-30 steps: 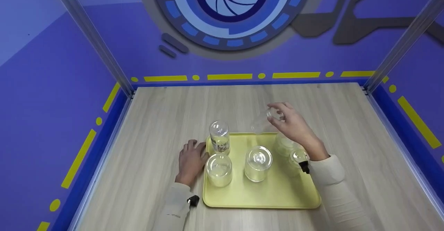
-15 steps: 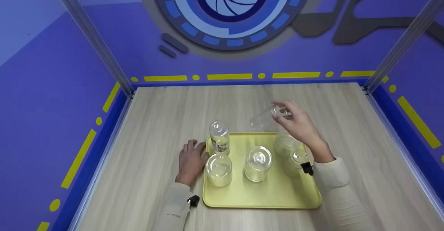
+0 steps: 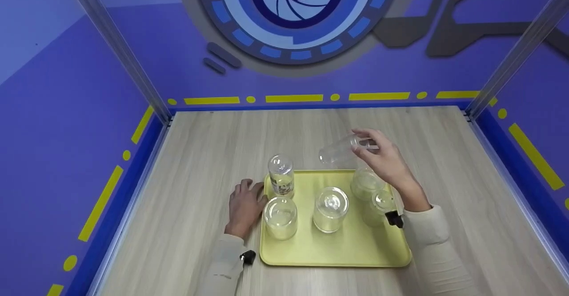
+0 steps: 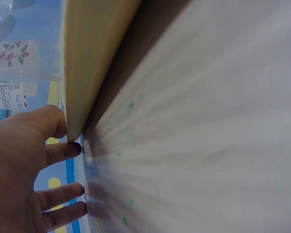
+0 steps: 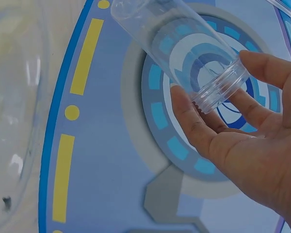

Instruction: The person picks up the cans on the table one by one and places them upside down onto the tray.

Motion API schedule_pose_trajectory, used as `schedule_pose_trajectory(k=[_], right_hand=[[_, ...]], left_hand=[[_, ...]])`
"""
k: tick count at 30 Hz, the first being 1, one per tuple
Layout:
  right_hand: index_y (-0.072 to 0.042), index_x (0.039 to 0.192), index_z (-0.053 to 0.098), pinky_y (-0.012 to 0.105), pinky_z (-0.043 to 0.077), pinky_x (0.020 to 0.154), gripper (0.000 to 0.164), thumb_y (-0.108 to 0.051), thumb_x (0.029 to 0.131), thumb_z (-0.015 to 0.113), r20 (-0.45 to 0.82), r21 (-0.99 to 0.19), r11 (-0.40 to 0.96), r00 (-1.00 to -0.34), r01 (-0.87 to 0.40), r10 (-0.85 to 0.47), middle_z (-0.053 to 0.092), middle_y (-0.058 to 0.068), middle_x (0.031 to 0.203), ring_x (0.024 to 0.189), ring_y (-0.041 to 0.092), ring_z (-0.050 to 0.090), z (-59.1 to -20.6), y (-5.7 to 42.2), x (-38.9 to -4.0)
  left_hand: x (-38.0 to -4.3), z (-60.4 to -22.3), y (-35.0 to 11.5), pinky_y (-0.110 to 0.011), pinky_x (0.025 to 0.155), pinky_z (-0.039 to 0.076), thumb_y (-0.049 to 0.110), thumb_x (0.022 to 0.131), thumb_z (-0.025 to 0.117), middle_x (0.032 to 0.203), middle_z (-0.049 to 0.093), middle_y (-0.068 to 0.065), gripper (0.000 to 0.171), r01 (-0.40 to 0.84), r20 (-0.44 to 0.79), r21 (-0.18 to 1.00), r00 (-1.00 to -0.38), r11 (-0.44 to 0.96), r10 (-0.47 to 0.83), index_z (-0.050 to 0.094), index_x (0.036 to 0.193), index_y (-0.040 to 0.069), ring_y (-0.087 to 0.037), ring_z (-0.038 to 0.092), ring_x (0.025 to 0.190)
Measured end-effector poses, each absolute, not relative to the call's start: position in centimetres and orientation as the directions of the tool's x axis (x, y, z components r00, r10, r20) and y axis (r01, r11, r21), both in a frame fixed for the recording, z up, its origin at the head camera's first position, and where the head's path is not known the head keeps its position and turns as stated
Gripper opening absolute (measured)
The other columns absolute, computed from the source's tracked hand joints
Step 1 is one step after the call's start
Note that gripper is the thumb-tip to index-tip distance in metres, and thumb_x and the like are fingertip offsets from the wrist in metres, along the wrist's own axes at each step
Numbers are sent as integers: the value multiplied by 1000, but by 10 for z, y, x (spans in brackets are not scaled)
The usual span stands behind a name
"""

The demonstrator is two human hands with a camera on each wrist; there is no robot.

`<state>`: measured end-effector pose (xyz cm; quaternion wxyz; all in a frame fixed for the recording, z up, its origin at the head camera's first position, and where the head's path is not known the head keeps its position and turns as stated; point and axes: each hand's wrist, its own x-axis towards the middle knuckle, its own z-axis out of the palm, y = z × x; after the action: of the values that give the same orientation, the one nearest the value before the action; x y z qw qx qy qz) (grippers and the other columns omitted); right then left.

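Above the back edge of a yellow tray (image 3: pixel 338 260), my right hand (image 3: pixel 384 158) grips a clear jar (image 3: pixel 336 150) by its threaded neck. The jar is tilted, its closed base toward the left; in the right wrist view, the fingers and thumb of my right hand (image 5: pixel 252 131) surround its neck (image 5: pixel 220 90). My left hand (image 3: pixel 244 207) is at the tray's left edge. In the left wrist view, that hand's thumb lies over the tray rim (image 4: pixel 87 63), with the index finger beside its outer side. A clear bottle with a printed label (image 3: pixel 282 182) stands upside down near this hand.
Several more upturned clear jars stand on the tray: one at front left (image 3: pixel 281 220), one in the middle (image 3: pixel 330 214), and one at back right (image 3: pixel 366 185) with a smaller one (image 3: pixel 378 209) before it. Blue panels (image 3: pixel 200 80) border the wooden table (image 3: pixel 213 154).
My right hand has moved slightly right with the jar, which has tipped closer to horizontal and risen off the tray's back edge. My left hand and the tray have stayed put.
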<state>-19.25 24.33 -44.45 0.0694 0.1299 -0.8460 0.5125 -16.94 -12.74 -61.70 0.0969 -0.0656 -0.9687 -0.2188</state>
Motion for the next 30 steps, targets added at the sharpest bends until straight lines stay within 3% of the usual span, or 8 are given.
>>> schedule_pose_trajectory(k=[15,30], right_hand=[[0,144,61,26,52,98,43,-9,103,69,219,-919,309,-969,-244,-115,65,20,134,119,27,62,-448,243,-186],[2,145,59,28,56,95,44,-6,103,68,208,-962,162,-974,-221,-92,62,21,134,115,21,63,-457,244,-182]], left_hand=[[-171,-619,-128,-59,96,50,31,97,72,136,56,-21,41,170,216,406,-972,898,87,73,133,13,-40,55,119],[-171,-622,-128,-58,97,48,31,97,73,137,56,-21,40,167,226,409,-971,897,78,73,133,14,-40,55,120]])
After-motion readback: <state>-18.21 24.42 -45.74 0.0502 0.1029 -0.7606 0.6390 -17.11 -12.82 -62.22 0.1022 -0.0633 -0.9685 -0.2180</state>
